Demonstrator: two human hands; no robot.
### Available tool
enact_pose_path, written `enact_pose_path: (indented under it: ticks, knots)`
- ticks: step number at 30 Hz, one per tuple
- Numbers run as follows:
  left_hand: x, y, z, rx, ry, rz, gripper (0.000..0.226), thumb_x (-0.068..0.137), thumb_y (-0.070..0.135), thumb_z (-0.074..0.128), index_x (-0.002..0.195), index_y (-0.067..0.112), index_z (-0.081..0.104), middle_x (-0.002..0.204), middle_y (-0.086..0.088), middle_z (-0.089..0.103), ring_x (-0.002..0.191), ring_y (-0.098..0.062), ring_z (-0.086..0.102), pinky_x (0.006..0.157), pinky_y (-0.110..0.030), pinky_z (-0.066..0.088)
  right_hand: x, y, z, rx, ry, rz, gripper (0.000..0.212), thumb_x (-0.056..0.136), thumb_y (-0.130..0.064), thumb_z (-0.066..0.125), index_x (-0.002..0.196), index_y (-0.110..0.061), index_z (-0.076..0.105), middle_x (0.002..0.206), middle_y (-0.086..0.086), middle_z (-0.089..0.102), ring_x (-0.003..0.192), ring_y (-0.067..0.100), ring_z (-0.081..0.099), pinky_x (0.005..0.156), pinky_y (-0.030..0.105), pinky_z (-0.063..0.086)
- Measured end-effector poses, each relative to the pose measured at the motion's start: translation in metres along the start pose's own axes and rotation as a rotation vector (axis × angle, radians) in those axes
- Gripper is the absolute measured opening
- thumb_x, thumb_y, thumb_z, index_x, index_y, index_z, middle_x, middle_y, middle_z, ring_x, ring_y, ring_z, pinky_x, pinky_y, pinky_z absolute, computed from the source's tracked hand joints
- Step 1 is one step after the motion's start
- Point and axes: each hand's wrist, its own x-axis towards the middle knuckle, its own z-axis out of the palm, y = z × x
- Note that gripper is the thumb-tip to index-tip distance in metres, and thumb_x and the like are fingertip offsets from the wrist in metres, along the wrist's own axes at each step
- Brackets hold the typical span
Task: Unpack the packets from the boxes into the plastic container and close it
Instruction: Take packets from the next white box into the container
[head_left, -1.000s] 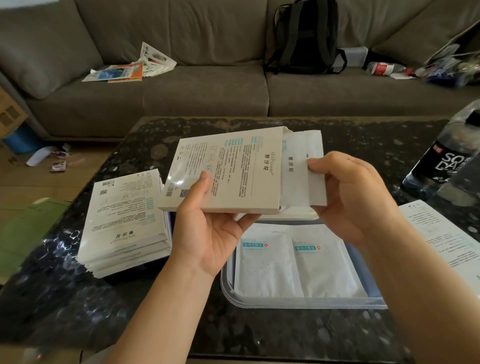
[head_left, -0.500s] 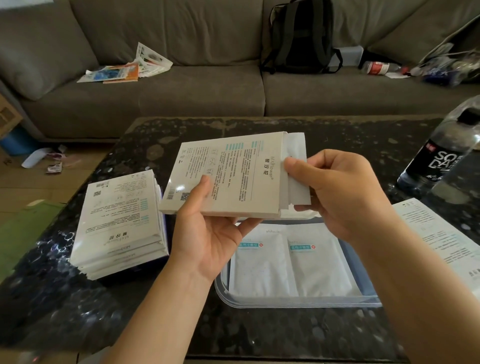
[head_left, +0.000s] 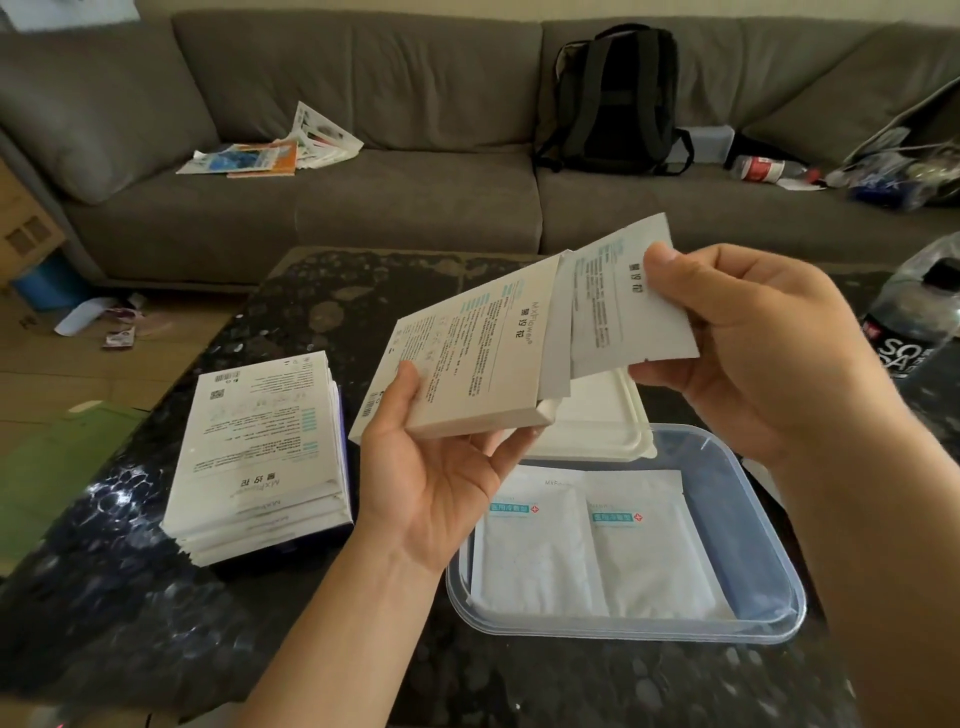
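My left hand (head_left: 441, 483) grips a flat white box (head_left: 467, 353) from below, above the table, with its open end facing right. My right hand (head_left: 748, 338) pinches white packets (head_left: 628, 306) that stick well out of that open end, tilted upward. Below sits the clear plastic container (head_left: 753, 519) with two white packets (head_left: 592, 545) lying side by side in it. Its white lid (head_left: 597, 426) lies just behind it. A stack of several white boxes (head_left: 260, 457) rests on the table to the left.
The dark stone table (head_left: 156, 597) holds a soda bottle (head_left: 914, 322) at the right edge. Behind it is a grey sofa (head_left: 415, 208) with a black backpack (head_left: 618, 98), magazines (head_left: 270, 150) and clutter. Litter lies on the floor at left.
My right hand has drawn the packets further out of the box and angled them upward. The box in my left hand has tilted, its right end now higher.
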Motion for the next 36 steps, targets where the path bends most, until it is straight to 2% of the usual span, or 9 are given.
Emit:
enact_pose_path:
  ticks: [3,6,9,14,16,18,22,28,36]
  knots:
    - [0.000,0.005,-0.002,-0.007,-0.003,0.007,0.044,0.103,0.045,0.049,0.134,0.017,0.063,0.125,-0.015,0.073,0.109,-0.033,0.074,0.079,-0.056,0.064,-0.001,-0.007,-0.004,0.032,0.013,-0.022,0.030,0.097,-0.023,0.061,0.077,-0.003,0.052,0.090,0.012,0.077,0.083,0.029,0.077,0.053,0.028,0.061]
    - [0.000,0.008,-0.003,-0.007,0.001,0.017,0.046,0.104,0.045,0.048,0.137,0.017,0.062,0.124,-0.014,0.074,0.107,-0.032,0.074,0.079,-0.055,0.064,-0.002,-0.012,-0.012,0.063,0.051,-0.017,0.024,0.099,-0.024,0.059,0.093,0.000,0.056,0.091,0.008,0.078,0.087,0.025,0.077,0.062,0.029,0.062]
    - [0.001,0.009,-0.004,-0.011,0.010,0.024,0.048,0.104,0.044,0.049,0.141,0.016,0.060,0.126,-0.015,0.073,0.109,-0.032,0.074,0.078,-0.055,0.064,-0.004,-0.018,-0.018,0.150,0.087,-0.033,0.018,0.099,-0.021,0.058,0.092,-0.006,0.060,0.089,0.008,0.078,0.088,0.023,0.077,0.066,0.030,0.061]
    - [0.001,0.007,-0.005,0.038,-0.006,0.026,0.048,0.104,0.044,0.050,0.145,0.020,0.056,0.131,-0.016,0.070,0.119,-0.034,0.070,0.078,-0.054,0.064,-0.010,-0.021,-0.034,0.233,0.084,-0.027,0.014,0.099,-0.024,0.056,0.106,-0.012,0.060,0.089,0.007,0.077,0.090,0.024,0.076,0.066,0.029,0.061]
    - [0.000,0.006,-0.005,0.061,-0.009,0.037,0.049,0.103,0.043,0.051,0.147,0.021,0.054,0.131,-0.016,0.070,0.118,-0.034,0.070,0.076,-0.053,0.064,-0.014,-0.023,-0.041,0.231,0.073,-0.037,0.014,0.101,-0.024,0.052,0.099,-0.011,0.059,0.078,0.005,0.075,0.081,0.021,0.076,0.058,0.024,0.058]
    - [0.000,0.005,-0.005,0.084,-0.009,0.061,0.051,0.101,0.042,0.054,0.148,0.022,0.053,0.130,-0.016,0.069,0.117,-0.034,0.071,0.075,-0.053,0.063,-0.019,-0.022,-0.048,0.231,0.097,-0.039,0.017,0.100,-0.024,0.049,0.089,-0.013,0.057,0.063,0.001,0.066,0.059,0.014,0.067,0.049,0.020,0.053]
    - [-0.001,0.002,-0.004,0.136,-0.001,0.102,0.047,0.102,0.040,0.054,0.146,0.022,0.054,0.125,-0.014,0.072,0.113,-0.033,0.073,0.074,-0.051,0.063,-0.023,-0.011,-0.056,0.036,0.197,-0.027,0.032,0.098,-0.019,0.053,0.070,-0.006,0.055,0.050,0.005,0.059,0.038,0.018,0.054,0.040,0.025,0.048]
    - [-0.003,-0.003,-0.002,0.208,0.017,0.126,0.045,0.102,0.040,0.053,0.144,0.022,0.054,0.119,-0.013,0.074,0.109,-0.031,0.075,0.074,-0.050,0.063,-0.027,0.036,-0.059,-0.311,0.228,0.040,0.032,0.098,-0.013,0.060,0.071,0.002,0.067,0.058,0.017,0.068,0.046,0.030,0.065,0.045,0.033,0.055]
    - [-0.001,-0.007,-0.005,0.234,0.027,0.119,0.051,0.100,0.040,0.057,0.147,0.022,0.051,0.127,-0.015,0.070,0.118,-0.033,0.071,0.084,-0.054,0.061,-0.032,0.065,-0.060,-0.390,0.218,0.178,0.030,0.093,-0.009,0.057,0.067,0.005,0.065,0.061,0.016,0.071,0.046,0.028,0.065,0.046,0.031,0.054]
